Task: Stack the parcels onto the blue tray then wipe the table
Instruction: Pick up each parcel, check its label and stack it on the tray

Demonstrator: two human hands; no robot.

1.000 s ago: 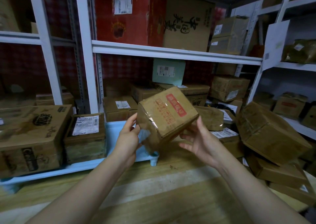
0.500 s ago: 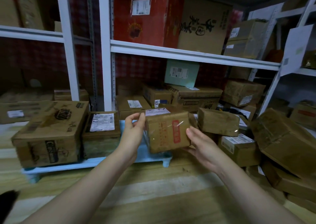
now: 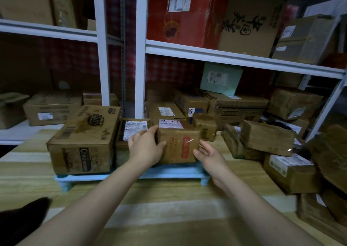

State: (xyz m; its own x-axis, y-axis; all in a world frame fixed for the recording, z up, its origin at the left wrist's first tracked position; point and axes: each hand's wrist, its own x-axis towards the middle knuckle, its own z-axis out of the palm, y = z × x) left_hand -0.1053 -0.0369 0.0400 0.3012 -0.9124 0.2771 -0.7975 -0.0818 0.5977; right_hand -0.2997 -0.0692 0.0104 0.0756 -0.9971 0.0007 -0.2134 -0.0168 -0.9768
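presently, one entry per item, head view.

- small parcel (image 3: pixel 178 144): brown carton under clear tape, red label on its front face, white shipping label on top. upright on the right end of the blue tray, just beside the middle parcel.
- blue tray (image 3: pixel 131 174): pale blue, on short feet, standing on the desk (image 3: pixel 169 198) with its long side across the view.
- left grip (image 3: pixel 145 148): a bare hand, closed round the small parcel's left side, fingers over the top left edge and thumb on the front face.
- right grip (image 3: pixel 210 158): a bare hand, fingers loose and spread, holding nothing. its fingertips are at the small parcel's lower right edge; whether they touch cannot be told.
- large carton (image 3: pixel 84 138): printed brown box on the left end of the tray.
- middle parcel (image 3: pixel 134 131): low box with a white label on top, between the large carton and the small parcel, partly hidden by the left grip.
- loose parcels (image 3: pixel 266 137): brown boxes heaped on the desk to the right of the tray, some tilted.
- white shelving (image 3: pixel 140 58): behind the desk, stocked with cartons, among them a red carton (image 3: pixel 178 14) on the upper shelf and a pale green box (image 3: pixel 221 78) below it.
- dark shape (image 3: pixel 20 219): lower left corner, too blurred to identify.
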